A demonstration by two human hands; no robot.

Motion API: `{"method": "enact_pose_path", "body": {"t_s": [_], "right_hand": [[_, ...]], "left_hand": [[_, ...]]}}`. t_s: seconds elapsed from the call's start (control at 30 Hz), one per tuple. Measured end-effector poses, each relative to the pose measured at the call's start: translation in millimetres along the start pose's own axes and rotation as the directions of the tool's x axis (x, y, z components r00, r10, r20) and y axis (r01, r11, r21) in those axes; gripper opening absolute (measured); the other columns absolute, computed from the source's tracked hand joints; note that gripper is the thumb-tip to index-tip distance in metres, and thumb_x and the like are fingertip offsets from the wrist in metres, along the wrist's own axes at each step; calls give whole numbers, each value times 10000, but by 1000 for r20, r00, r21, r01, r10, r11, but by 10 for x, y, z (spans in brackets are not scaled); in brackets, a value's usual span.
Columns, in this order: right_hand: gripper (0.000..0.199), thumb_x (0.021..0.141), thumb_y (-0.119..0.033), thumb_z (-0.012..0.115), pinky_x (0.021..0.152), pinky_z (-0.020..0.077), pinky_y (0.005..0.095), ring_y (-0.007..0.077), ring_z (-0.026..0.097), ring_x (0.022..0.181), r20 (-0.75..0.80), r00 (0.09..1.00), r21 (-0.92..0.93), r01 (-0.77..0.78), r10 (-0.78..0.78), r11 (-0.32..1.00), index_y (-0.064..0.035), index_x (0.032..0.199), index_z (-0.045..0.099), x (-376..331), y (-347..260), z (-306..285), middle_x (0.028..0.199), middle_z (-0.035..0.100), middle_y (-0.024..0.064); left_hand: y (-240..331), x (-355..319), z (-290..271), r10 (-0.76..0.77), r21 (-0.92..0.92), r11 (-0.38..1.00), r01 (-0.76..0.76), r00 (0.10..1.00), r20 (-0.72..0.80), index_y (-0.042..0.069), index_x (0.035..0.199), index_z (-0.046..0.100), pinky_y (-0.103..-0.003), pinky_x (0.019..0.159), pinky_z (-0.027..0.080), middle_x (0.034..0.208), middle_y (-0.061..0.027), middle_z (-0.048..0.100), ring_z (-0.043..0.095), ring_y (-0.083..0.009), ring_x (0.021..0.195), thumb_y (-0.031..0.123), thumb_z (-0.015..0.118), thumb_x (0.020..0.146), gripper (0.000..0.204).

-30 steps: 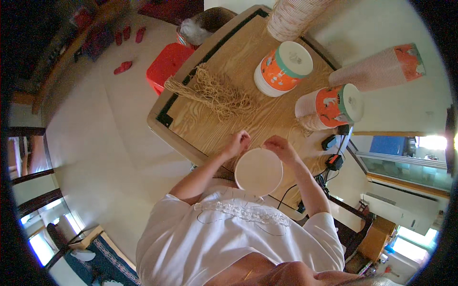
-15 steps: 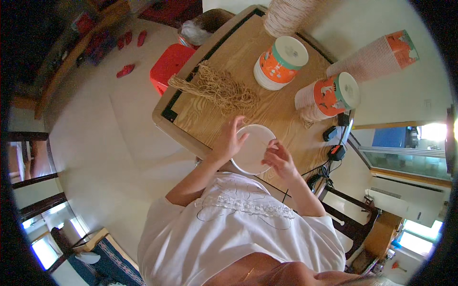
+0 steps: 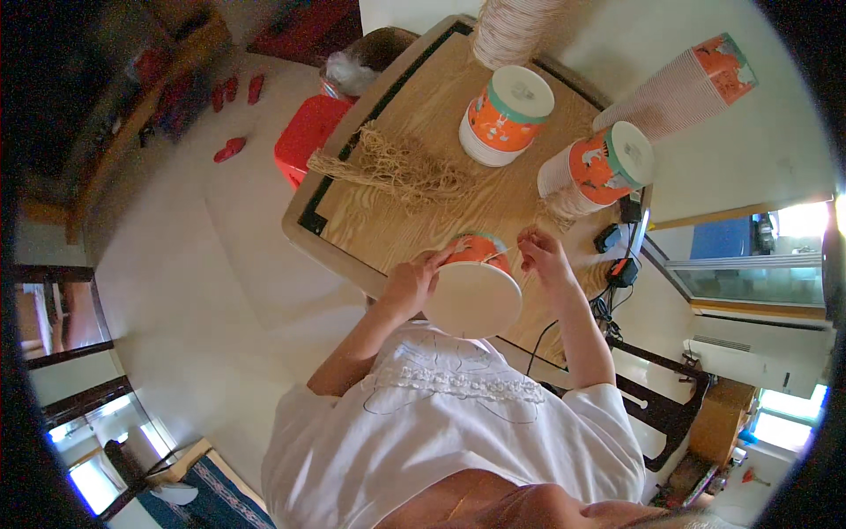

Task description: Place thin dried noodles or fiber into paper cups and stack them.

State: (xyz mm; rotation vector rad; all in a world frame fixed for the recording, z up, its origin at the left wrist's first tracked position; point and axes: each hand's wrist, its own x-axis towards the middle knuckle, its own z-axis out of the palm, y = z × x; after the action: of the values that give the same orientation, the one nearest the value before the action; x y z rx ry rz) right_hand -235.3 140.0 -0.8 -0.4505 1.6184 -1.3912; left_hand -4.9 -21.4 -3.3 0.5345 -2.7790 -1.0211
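Observation:
A paper tub (image 3: 477, 301), with an orange and green printed side, lies tilted at the table's near edge, its wide white round end facing me. My left hand (image 3: 412, 284) grips it from the left, the fingers over its orange side. Just right of the tub, my right hand (image 3: 544, 257) is raised with fingers pinched together. A thin tan strand (image 3: 499, 255) runs from those fingers across the orange side. Beyond the hands, a loose bundle of tan twine (image 3: 401, 172) lies on the wood-topped table (image 3: 352, 231).
Stacked printed tubs (image 3: 505, 119) stand farther back, with a second stack (image 3: 599, 167) to their right. A taller stack (image 3: 679, 88) leans by the wall near a cord-wrapped column (image 3: 515, 31). Black adapters (image 3: 622, 271) and cables lie at right. A red stool (image 3: 310, 132) stands left.
The tub has tipped so its orange side shows beyond the white end. My right hand has moved from the rim to the right and away, and my left hand has shifted slightly toward me.

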Motion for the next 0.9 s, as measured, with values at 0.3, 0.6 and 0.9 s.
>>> {"method": "enact_pose_path", "body": {"t_s": [0.3, 0.6, 0.9], "right_hand": [[259, 768, -78, 601, 512, 449, 225, 77, 526, 640, 265, 961, -252, 145, -76, 957, -52, 1022, 555, 40, -381, -226, 855, 578, 4], [294, 731, 35, 576, 645, 476, 227, 116, 553, 788, -127, 698, -889, 234, -705, 393, -61, 1006, 545, -898, -1888, -589, 928, 533, 39], [324, 752, 26, 565, 669, 481, 246, 124, 526, 736, 89, 244, -994, 79, -966, -72, -88, 1054, 583, -426, -1765, -1386, 936, 502, 66]], "left_hand": [[193, 53, -222, 252, 132, 963, -233, 957, -146, 149, 1271, 369, -342, 701, 500, 1156, -97, 489, 568, -241, 897, 76, 539, 725, 576], [320, 167, -414, 193, -131, 959, -252, 916, -353, 154, 1244, 403, -334, 760, 483, 1123, -102, 506, 553, -246, 918, 116, 569, 757, 517], [0, 28, -220, 84, -123, 981, -151, 899, -429, 99, 1070, 522, -342, 720, 482, 968, -95, 547, 555, -258, 876, 54, 580, 755, 324]]}}
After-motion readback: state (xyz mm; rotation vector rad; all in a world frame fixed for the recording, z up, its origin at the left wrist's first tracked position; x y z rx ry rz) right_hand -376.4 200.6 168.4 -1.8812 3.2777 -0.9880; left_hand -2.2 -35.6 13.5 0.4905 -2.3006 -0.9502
